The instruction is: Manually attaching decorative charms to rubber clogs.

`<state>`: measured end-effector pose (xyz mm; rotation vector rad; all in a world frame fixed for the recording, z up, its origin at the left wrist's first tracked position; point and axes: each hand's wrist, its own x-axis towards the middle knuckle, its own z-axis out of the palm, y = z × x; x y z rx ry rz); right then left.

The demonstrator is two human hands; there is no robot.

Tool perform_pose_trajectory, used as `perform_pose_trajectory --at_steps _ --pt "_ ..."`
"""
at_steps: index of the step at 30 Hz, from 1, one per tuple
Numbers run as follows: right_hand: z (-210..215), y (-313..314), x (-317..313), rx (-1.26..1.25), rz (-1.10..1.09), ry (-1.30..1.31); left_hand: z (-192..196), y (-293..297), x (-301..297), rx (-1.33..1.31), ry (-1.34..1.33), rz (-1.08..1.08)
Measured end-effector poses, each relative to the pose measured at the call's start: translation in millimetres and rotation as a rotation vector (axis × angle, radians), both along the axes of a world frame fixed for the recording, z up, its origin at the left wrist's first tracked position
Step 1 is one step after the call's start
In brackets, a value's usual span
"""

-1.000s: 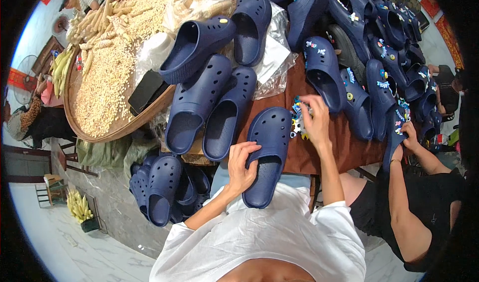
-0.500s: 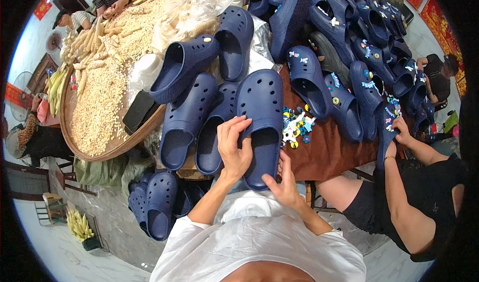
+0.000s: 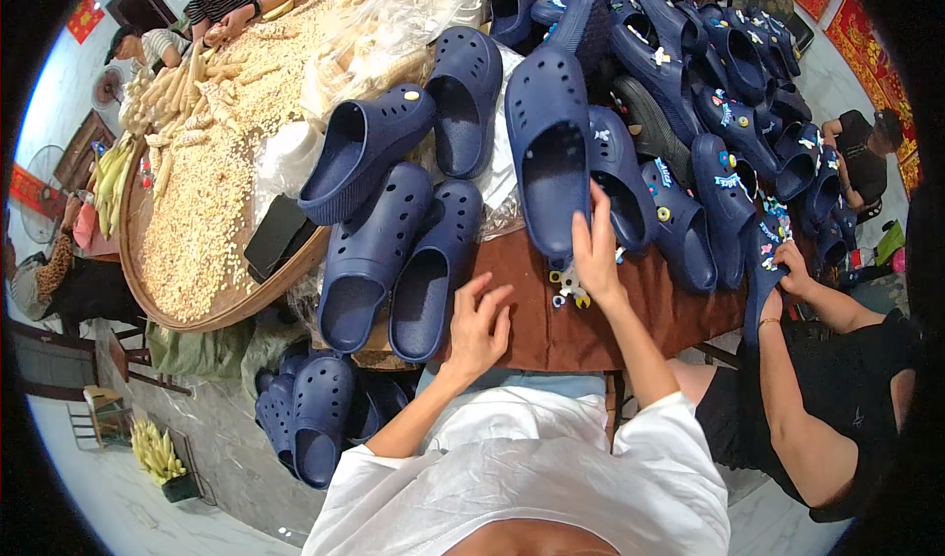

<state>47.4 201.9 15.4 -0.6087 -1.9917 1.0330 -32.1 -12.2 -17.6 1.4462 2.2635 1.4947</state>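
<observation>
A navy clog with holes in its toe [image 3: 553, 167] points away from me over the brown-covered table [image 3: 512, 310]. My right hand [image 3: 597, 256] grips it by the heel, thumb inside and fingers at the side. My left hand [image 3: 477, 328] holds nothing, its fingers loosely curled and apart above the table's near edge. Partly hidden behind the clog and right hand, small colourful shoe charms [image 3: 569, 288] lie on the cloth. To the left rest several plain navy clogs [image 3: 379, 251], one [image 3: 369, 148] with a pale round charm. Clogs with charms [image 3: 724, 187] are piled to the right.
A large round tray [image 3: 148, 300] of corn kernels takes up the left, with a black phone [image 3: 278, 236] at its rim. More clogs [image 3: 320, 408] sit low at the left. A co-worker's hands [image 3: 787, 271] hold a clog at the right. Other people sit around the table.
The clog has moved from close in front of me to farther away and slightly right, carried by my right hand. My left hand has let go of it and drawn back.
</observation>
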Motion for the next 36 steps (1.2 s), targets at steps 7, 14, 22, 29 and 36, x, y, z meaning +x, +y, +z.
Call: perform_pose_trajectory --at_steps 7,14,22,29,36 --pt "-4.4 91.8 -87.8 0.237 -0.12 -0.001 -28.0 -10.2 5.5 -0.171 0.128 -0.127" --pt "-9.3 109.3 -113.8 0.219 -0.18 -0.178 -30.7 -4.8 9.0 -0.133 0.18 -0.093" --pt "2.6 83.9 -42.0 0.488 -0.357 -0.274 -32.6 -6.2 7.8 -0.136 0.164 -0.084" --pt "-17.8 108.4 5.7 0.57 -0.495 -0.531 -36.0 -6.3 8.7 -0.134 0.193 -0.095" --pt "-21.0 136.3 17.0 0.521 -0.492 -0.526 -31.2 -4.3 11.1 -0.096 0.185 -0.065"
